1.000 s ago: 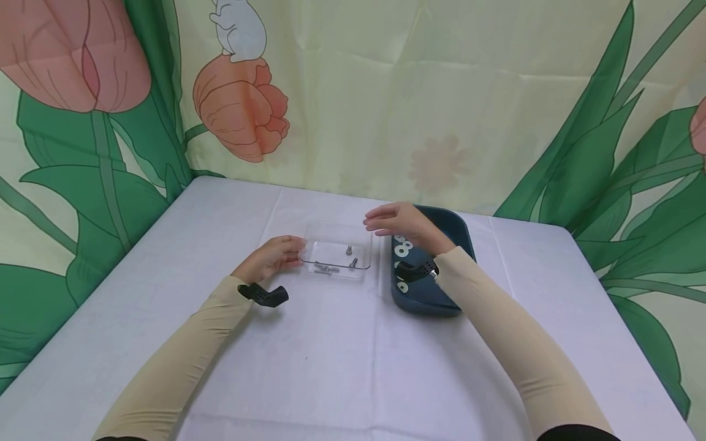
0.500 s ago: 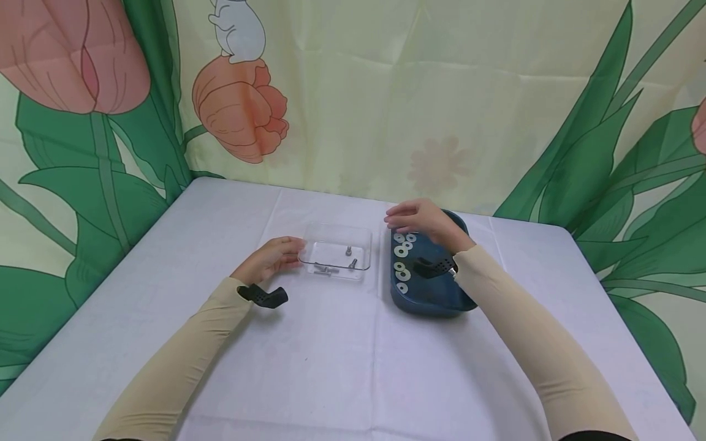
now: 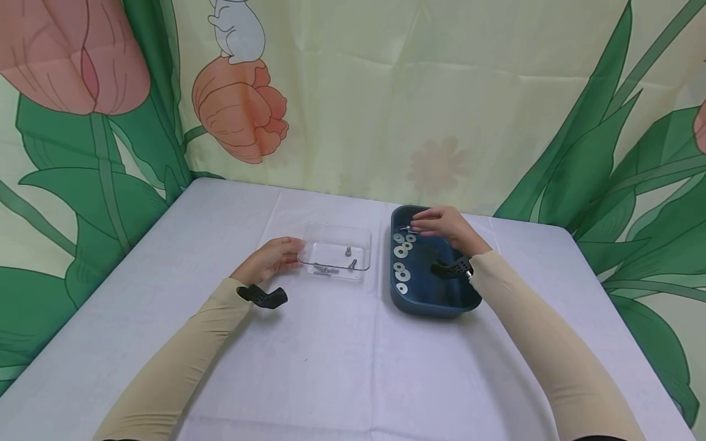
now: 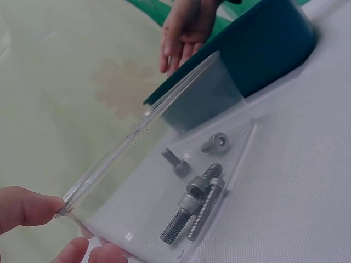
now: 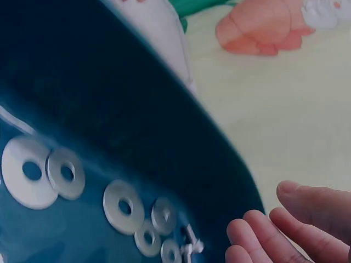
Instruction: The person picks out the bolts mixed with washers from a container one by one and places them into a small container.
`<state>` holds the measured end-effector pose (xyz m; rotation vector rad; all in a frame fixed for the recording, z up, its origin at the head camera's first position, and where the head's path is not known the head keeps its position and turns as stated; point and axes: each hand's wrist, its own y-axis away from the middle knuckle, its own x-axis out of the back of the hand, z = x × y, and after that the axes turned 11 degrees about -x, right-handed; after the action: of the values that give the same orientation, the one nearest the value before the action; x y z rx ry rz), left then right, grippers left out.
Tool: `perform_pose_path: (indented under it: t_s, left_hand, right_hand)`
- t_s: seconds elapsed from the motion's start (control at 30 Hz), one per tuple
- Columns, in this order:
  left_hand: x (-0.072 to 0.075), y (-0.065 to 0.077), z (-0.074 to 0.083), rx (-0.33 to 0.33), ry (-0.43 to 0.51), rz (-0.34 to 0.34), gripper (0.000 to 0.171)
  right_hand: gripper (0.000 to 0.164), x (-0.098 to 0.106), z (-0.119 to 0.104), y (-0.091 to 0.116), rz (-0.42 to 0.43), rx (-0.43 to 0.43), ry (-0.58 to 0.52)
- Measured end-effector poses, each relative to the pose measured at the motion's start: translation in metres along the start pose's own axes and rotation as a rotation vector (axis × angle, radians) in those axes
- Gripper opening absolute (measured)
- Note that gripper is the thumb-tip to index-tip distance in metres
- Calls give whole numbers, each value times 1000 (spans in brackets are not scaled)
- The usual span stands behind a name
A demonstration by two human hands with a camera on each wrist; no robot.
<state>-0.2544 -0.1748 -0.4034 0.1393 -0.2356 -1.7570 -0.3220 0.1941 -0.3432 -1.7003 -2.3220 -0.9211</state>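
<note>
A clear plastic box (image 3: 335, 267) stands on the table, with several metal socket-head bolts (image 4: 189, 203) lying inside. My left hand (image 3: 271, 258) grips its left side; in the left wrist view the thumb (image 4: 33, 207) is at the rim and the other fingers are below, outside the wall. To the right stands a dark blue tray (image 3: 427, 310) with flat metal washers (image 5: 122, 208) along its left side. My right hand (image 3: 448, 228) is over the tray's far end, fingers loosely bent and holding nothing. Small silvery screw-like pieces (image 5: 192, 244) lie in the tray near its fingertips.
A white cloth (image 3: 309, 361) covers the table. Behind it hangs a curtain (image 3: 353, 110) printed with tulips and a rabbit. The box and tray stand side by side with a narrow gap between them.
My right hand has moved right, from beside the box across the tray's left edge to over its far end, uncovering more washers. The left hand and box have stayed in place.
</note>
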Motion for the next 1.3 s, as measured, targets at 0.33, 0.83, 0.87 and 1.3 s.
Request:
perform_pose_path:
  t_s: [0.33, 0.83, 0.87, 1.3]
  left_hand:
    - [1, 0, 0, -3, 7, 0, 47]
    - [-1, 0, 2, 16, -17, 3, 50]
    - [-1, 0, 1, 17, -17, 3, 49]
    - [0, -1, 0, 18, -13, 0, 49]
  right_hand:
    - [43, 6, 15, -12, 45, -38, -24]
    - [40, 2, 22, -29, 125, -107, 9]
    - [40, 1, 22, -30, 125, -108, 16]
    - [38, -3, 22, -29, 59, -111, 18]
